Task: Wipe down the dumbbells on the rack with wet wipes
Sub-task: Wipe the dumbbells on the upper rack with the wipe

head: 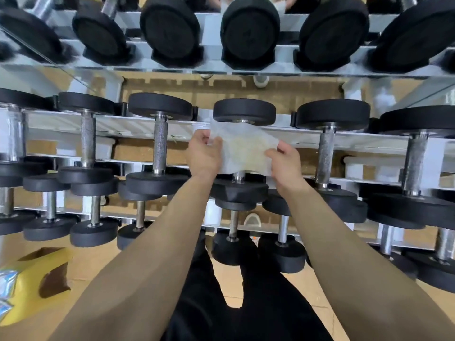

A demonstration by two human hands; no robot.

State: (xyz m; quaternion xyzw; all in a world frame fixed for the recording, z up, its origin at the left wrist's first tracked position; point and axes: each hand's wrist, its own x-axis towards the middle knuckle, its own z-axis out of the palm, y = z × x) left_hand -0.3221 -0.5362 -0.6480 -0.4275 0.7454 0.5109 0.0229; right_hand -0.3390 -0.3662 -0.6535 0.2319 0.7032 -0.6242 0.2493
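Observation:
A white wet wipe (242, 148) is stretched out flat between both hands, just above the handle of the middle dumbbell (244, 112) on the rack's middle tier. My left hand (204, 153) pinches the wipe's left edge. My right hand (285, 161) pinches its right edge. The wipe hides that dumbbell's handle; only its far black head and part of the near head (240, 190) show. Other black dumbbells with steel handles (160, 143) lie on either side.
The white metal rack (61, 124) has three tiers of dumbbells, with larger ones (250, 33) on top and smaller ones (93, 217) below. A yellow bag (32, 289) lies on the floor at lower left. My legs in black trousers (234, 303) stand close to the rack.

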